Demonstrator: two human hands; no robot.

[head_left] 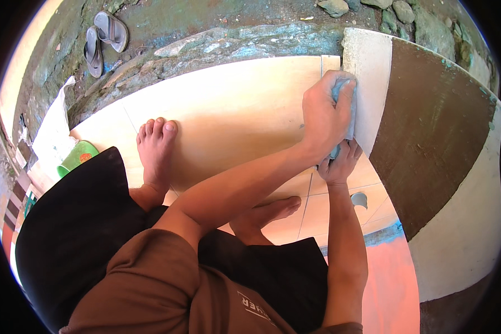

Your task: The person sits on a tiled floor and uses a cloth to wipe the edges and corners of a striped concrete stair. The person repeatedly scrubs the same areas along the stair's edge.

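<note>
My left hand reaches across my body and presses a pale blue cloth against the white lower band of a wall. Below it, my right hand grips the lower end of the same cloth, close to where the wall meets the cream tiled floor. Both hands' fingers are closed around the cloth. My bare feet rest on the tiles.
A brown painted panel covers the wall to the right. A pair of sandals lies on rough ground beyond the tile edge. A green container and a white bag sit at the left.
</note>
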